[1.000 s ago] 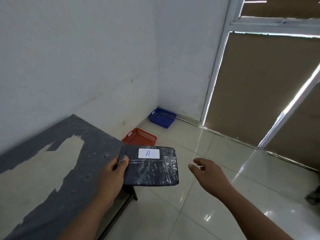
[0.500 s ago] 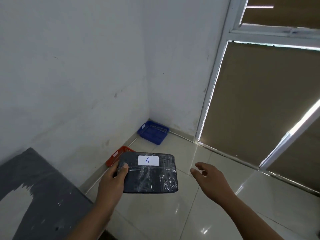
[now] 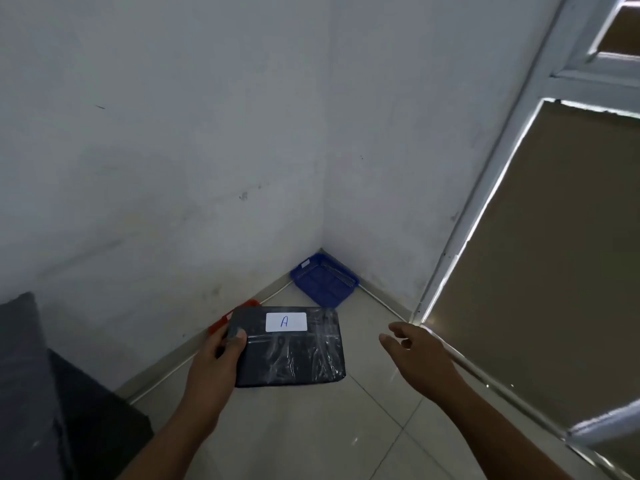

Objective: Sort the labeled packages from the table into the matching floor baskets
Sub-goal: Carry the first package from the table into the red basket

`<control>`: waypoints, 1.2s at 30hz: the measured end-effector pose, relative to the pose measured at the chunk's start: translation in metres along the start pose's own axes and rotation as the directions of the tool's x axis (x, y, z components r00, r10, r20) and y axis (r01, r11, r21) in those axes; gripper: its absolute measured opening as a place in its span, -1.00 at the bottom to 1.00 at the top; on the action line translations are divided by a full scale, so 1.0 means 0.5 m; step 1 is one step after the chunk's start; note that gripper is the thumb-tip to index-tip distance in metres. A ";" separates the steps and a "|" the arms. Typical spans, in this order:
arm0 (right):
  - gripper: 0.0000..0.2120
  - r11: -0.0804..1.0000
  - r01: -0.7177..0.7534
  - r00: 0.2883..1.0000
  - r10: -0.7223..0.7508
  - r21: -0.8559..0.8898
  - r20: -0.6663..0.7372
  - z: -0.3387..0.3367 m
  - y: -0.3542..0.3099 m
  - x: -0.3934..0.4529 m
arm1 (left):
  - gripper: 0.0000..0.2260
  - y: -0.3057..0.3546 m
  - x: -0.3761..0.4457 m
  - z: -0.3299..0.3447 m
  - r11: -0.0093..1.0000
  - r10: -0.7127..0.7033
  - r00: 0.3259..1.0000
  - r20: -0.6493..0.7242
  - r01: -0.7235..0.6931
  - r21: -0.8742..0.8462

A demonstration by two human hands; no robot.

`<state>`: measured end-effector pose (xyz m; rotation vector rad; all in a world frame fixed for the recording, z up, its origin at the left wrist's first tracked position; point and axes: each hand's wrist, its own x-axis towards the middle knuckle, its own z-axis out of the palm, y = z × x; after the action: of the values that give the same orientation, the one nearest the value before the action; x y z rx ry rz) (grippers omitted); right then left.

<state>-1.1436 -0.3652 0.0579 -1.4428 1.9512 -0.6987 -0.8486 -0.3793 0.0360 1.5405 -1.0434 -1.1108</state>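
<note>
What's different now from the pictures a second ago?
The view has swung away from the table, now only at the left edge, and toward the corner. The blue basket looks nearer, and the package now hides most of the red basket. Unchanged: the left hand still grips the package marked A, and the right hand is still open and empty.

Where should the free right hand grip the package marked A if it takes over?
Probably the right short edge of the dark wrapped package, approached from its right. It lies flat and thin, the left hand already pinches the left edge with thumb on top, and the right hand hovers open on that side. Thumb above, fingers below, clear of the white A label.
</note>
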 end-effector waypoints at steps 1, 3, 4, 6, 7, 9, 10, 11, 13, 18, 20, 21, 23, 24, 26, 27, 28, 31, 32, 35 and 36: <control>-0.58 1.000 0.012 1.000 -0.012 0.004 0.012 -0.012 0.002 0.028 | -0.89 0.001 0.008 0.015 1.000 -0.012 1.000 -0.020 0.012 -0.009; -0.58 0.999 0.038 0.999 -0.038 -0.010 0.037 -0.028 0.002 0.079 | -0.90 0.002 0.028 0.037 0.999 -0.032 0.998 -0.051 0.031 -0.020; -0.58 0.999 0.051 0.997 -0.050 -0.016 0.054 -0.032 0.000 0.103 | -0.90 0.003 0.039 0.045 0.999 -0.037 0.997 -0.065 0.035 -0.026; -0.58 0.997 0.073 0.994 -0.072 -0.018 0.085 -0.032 -0.004 0.150 | -0.89 0.000 0.067 0.055 0.999 -0.042 0.995 -0.094 0.039 -0.034; -0.58 0.997 0.081 0.992 -0.079 -0.016 0.098 -0.029 -0.007 0.172 | -0.89 -0.003 0.082 0.057 0.998 -0.047 0.993 -0.107 0.043 -0.035; -0.58 0.995 0.097 0.988 -0.095 -0.008 0.123 -0.018 -0.016 0.215 | -0.87 -0.014 0.113 0.059 0.997 -0.063 0.989 -0.133 0.057 -0.050; -0.58 0.994 0.106 0.985 -0.104 -0.008 0.134 -0.010 -0.022 0.238 | -0.85 -0.021 0.130 0.059 0.996 -0.075 0.987 -0.144 0.067 -0.063; -0.58 0.994 0.113 0.983 -0.110 -0.010 0.147 -0.002 -0.029 0.261 | -0.82 -0.028 0.149 0.057 0.994 -0.091 0.984 -0.156 0.080 -0.077; -0.58 0.992 0.123 0.978 -0.118 -0.016 0.173 0.017 -0.044 0.308 | -0.77 -0.045 0.191 0.055 0.989 -0.121 0.976 -0.183 0.103 -0.107; -0.57 0.984 0.169 0.967 -0.157 -0.048 0.199 0.061 -0.101 0.434 | -0.84 -0.066 0.312 0.044 0.983 -0.148 0.962 -0.229 0.118 -0.141; -0.58 0.985 0.166 0.965 -0.150 -0.055 0.214 0.076 -0.128 0.480 | -0.87 -0.070 0.358 0.035 0.979 -0.164 0.959 -0.233 0.129 -0.156; -0.58 0.984 0.171 0.964 -0.156 -0.053 0.217 0.085 -0.141 0.502 | -0.88 -0.069 0.380 0.030 0.977 -0.167 0.959 -0.228 0.130 -0.167; -0.59 0.979 0.194 0.959 -0.177 -0.060 0.221 0.104 -0.166 0.543 | -0.89 -0.065 0.418 0.022 0.974 -0.174 0.959 -0.226 0.134 -0.181; -0.58 0.978 0.200 0.957 -0.180 -0.065 0.229 0.114 -0.179 0.562 | -0.89 -0.063 0.433 0.018 0.974 -0.174 0.957 -0.233 0.133 -0.182; -0.56 0.977 0.203 0.949 -0.179 -0.065 0.260 0.135 -0.200 0.597 | -0.89 -0.062 0.459 0.011 0.973 -0.181 0.952 -0.247 0.137 -0.187; -0.55 0.976 0.211 0.942 -0.186 -0.060 0.279 0.145 -0.209 0.614 | -0.90 -0.063 0.470 0.008 0.970 -0.194 0.946 -0.259 0.145 -0.196; -0.54 0.974 0.218 0.935 -0.192 -0.056 0.298 0.155 -0.216 0.632 | -0.88 -0.064 0.479 0.006 0.966 -0.209 0.940 -0.271 0.156 -0.206; -0.53 0.973 0.226 0.915 -0.195 -0.047 0.354 0.183 -0.232 0.691 | -0.77 -0.070 0.508 0.005 0.960 -0.235 0.925 -0.299 0.173 -0.220; -0.53 0.973 0.228 0.906 -0.195 -0.043 0.376 0.193 -0.234 0.711 | -0.75 -0.071 0.517 0.007 0.958 -0.244 0.920 -0.307 0.181 -0.221; -0.51 0.968 0.247 0.868 -0.206 -0.034 0.451 0.226 -0.239 0.773 | -0.78 -0.078 0.540 0.015 0.954 -0.269 0.896 -0.353 0.197 -0.225; -0.51 0.965 0.258 0.852 -0.210 -0.037 0.480 0.237 -0.239 0.796 | -0.79 -0.082 0.547 0.020 0.953 -0.277 0.884 -0.378 0.200 -0.230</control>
<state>-1.0684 -0.7867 0.0001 -1.7416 1.4606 -0.3040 -0.7916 -0.6354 -0.0520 1.6857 -0.4620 -0.9601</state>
